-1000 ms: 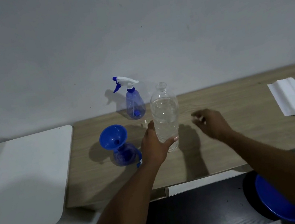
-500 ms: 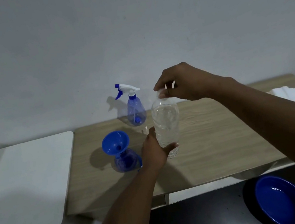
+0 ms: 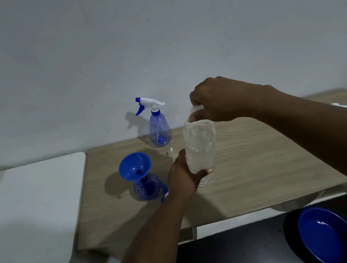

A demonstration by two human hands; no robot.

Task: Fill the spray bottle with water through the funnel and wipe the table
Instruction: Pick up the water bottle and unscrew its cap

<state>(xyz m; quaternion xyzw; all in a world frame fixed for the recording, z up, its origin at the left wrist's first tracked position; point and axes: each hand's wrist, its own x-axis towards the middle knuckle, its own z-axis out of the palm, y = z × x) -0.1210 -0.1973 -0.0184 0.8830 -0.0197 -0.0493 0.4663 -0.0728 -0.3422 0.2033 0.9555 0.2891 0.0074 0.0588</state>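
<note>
A white side table [image 3: 32,212] fills the left of the scene, its edge against the wooden worktop [image 3: 265,162]. Near the worktop's left end a blue funnel [image 3: 134,165] sits tilted in the neck of a round blue bottle [image 3: 146,189], which stands upright. Farther back, close to the wall, a spray bottle [image 3: 159,131] with a white and blue trigger head stands upright, apart from the funnel.

Just right of the blue bottle, the left hand [image 3: 182,175] reaches in from the near side. Its fingers are curled round the lower body of a clear water bottle [image 3: 200,147], thumb on the left side and fingertips showing at the front. The water bottle stands upright on the worktop, about mid-width, holding clear liquid.

The right hand [image 3: 215,101] comes in from the right above it, fingers closed in a pinch on the white cap [image 3: 196,109] at the bottle's top.

At the far right edge a bit of white paper [image 3: 340,104] lies on the worktop, mostly hidden by the forearm. Below the worktop's near right corner a blue bowl [image 3: 330,236] rests on a dark surface.
</note>
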